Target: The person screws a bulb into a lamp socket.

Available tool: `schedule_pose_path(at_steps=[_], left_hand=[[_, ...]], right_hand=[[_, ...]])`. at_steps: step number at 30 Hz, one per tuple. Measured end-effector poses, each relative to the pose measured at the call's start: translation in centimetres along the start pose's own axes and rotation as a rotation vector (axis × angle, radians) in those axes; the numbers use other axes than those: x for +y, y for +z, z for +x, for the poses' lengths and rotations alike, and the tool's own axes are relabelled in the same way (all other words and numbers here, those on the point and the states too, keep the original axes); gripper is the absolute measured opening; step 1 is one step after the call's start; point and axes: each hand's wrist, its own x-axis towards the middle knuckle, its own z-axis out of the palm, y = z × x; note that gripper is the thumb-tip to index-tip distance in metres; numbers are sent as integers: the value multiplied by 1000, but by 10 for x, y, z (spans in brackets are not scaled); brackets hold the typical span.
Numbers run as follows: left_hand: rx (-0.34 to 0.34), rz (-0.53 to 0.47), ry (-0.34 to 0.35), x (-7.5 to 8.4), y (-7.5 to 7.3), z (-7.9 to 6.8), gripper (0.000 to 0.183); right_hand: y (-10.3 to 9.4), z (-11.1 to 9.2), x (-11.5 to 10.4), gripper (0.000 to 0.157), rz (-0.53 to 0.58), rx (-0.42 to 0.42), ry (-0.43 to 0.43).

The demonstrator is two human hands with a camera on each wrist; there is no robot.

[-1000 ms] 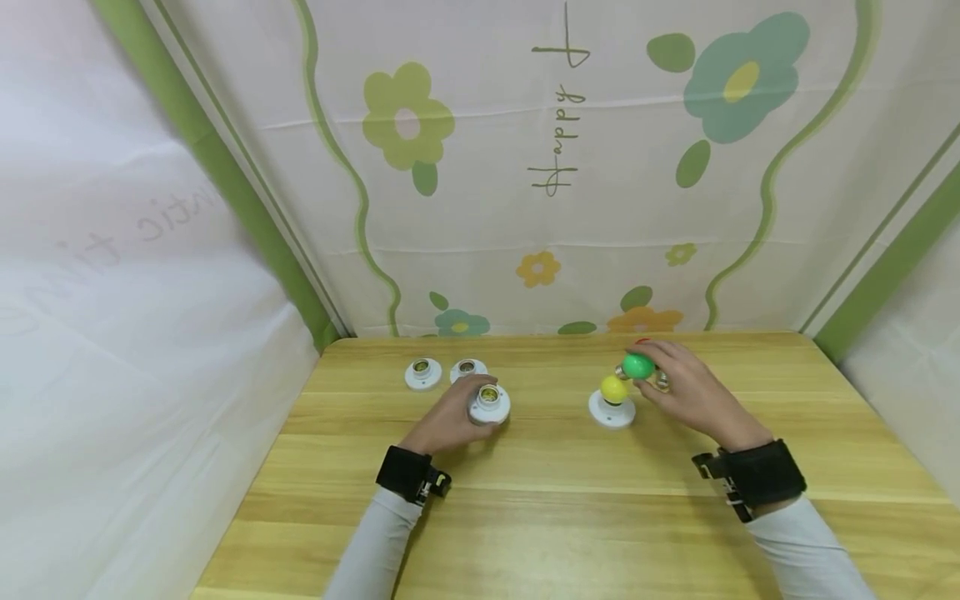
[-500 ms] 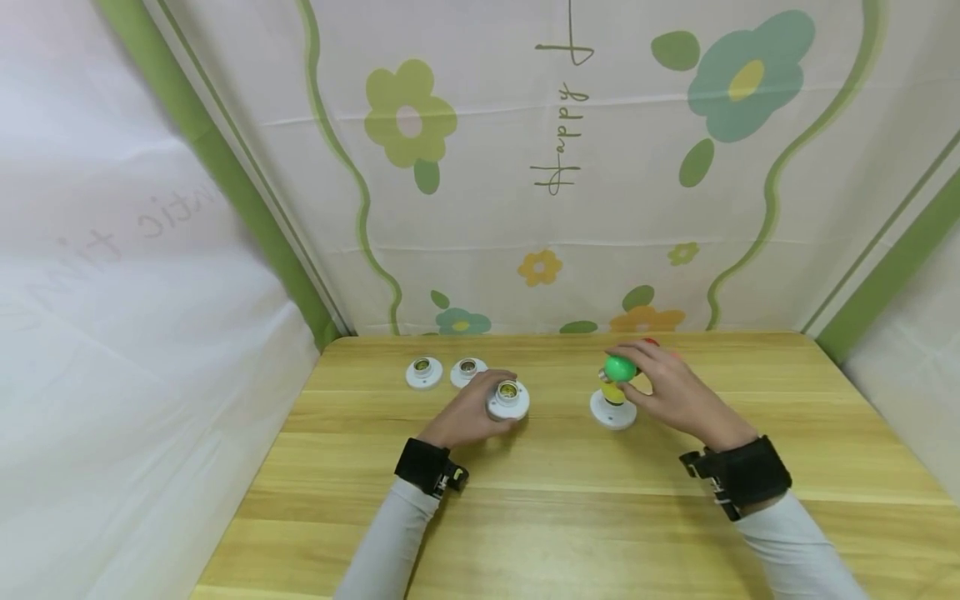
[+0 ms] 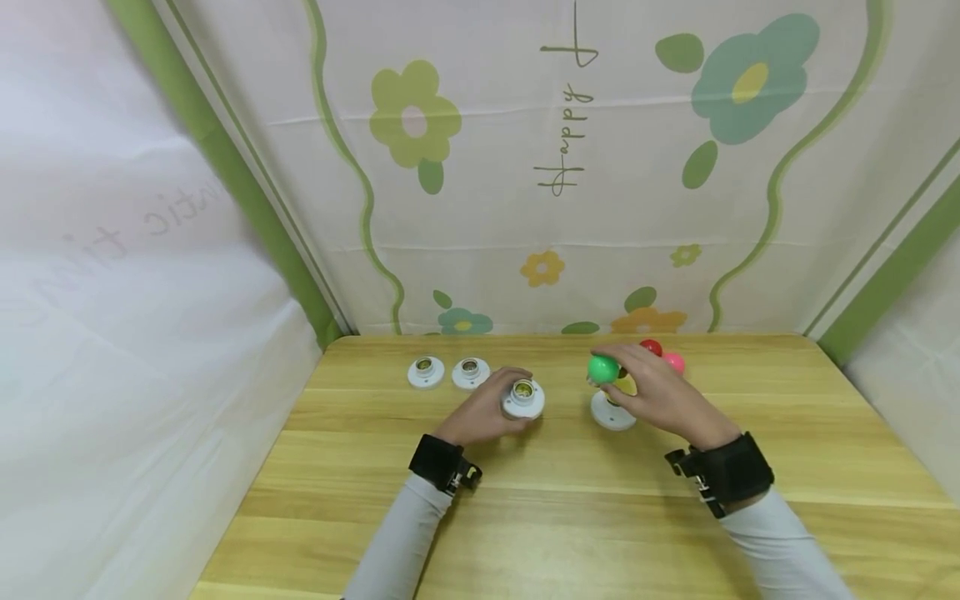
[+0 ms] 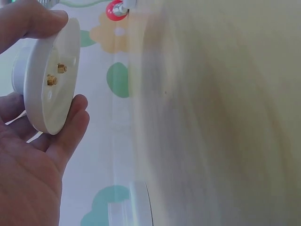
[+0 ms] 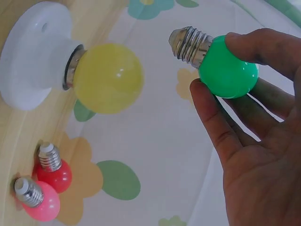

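Note:
My left hand (image 3: pixel 483 410) grips a round white lamp holder (image 3: pixel 522 400) by its rim, its socket mouth facing up. In the left wrist view the underside of this lamp holder (image 4: pixel 59 80) shows two brass terminals, and it is held above the table. My right hand (image 3: pixel 660 392) pinches a green light bulb (image 3: pixel 603 369) between thumb and fingers; in the right wrist view the metal screw base of the green bulb (image 5: pixel 190 45) points away from the palm. Below and beyond it, a yellow bulb (image 5: pixel 109 78) sits in another white lamp holder (image 3: pixel 612 413) on the table.
Two more white lamp holders (image 3: pixel 426 373) with bare sockets stand at the back left of the wooden table (image 3: pixel 510 533). A red bulb (image 3: pixel 651 347) and a pink bulb (image 3: pixel 675 362) lie at the back right. A flower-printed cloth (image 3: pixel 480 208) hangs behind the table.
My left hand has moved right with the lamp holder. My right hand has moved left with the green bulb, now overlapping the yellow bulb in the head view; the red and pink bulbs have come into sight.

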Motion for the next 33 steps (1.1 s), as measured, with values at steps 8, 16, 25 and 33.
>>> schedule_pose_path(at_steps=[8, 16, 25, 33], left_hand=[[-4, 10, 1, 8, 5, 9, 74], [7, -7, 64, 13, 8, 14, 72], [-20, -8, 87, 17, 14, 22, 73], [-31, -29, 80, 25, 19, 28, 73]], right_hand=[[1, 6, -4, 55, -34, 31, -67], [-2, 10, -14, 55, -46, 57, -114], [1, 13, -22, 55, -8, 66, -125], [7, 18, -28, 55, 17, 80, -171]])
